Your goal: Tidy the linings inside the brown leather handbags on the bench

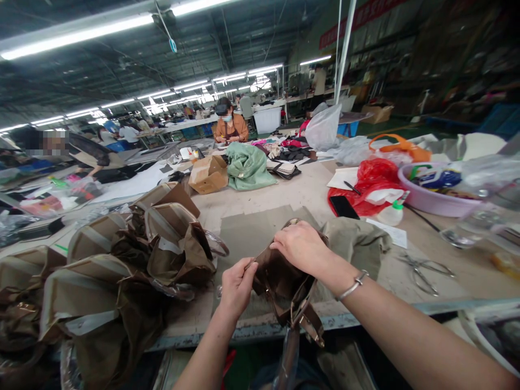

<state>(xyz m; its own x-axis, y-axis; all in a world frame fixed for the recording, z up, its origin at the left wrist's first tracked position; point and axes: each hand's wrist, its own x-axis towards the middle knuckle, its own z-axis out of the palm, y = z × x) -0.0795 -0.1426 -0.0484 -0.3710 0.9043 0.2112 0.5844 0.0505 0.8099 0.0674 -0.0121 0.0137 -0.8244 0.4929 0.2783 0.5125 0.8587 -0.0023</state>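
Between my hands is a brown handbag point(280, 273), its mouth gaping toward me and its strap and buckled tabs hanging over the table's front edge. My left hand point(238, 284) pinches the bag's rim on the left side, thumb on top. Across the far rim my right hand point(303, 246) is closed, fingers bent over the edge; a silver bangle is on that wrist. Under the bag lies a grey-green sheet point(247, 235). Several unfinished brown bags point(85, 287) with pale linings stand in a heap to the left of my left hand.
Right of my hands lie a beige cloth point(357, 238), scissors point(424, 271), a black phone point(343, 207) and a small glue bottle point(390, 214). A lilac basin point(442, 200) stands beyond. A cardboard box point(209, 174) and green sack point(248, 168) sit farther back; a masked person point(231, 125) works opposite.
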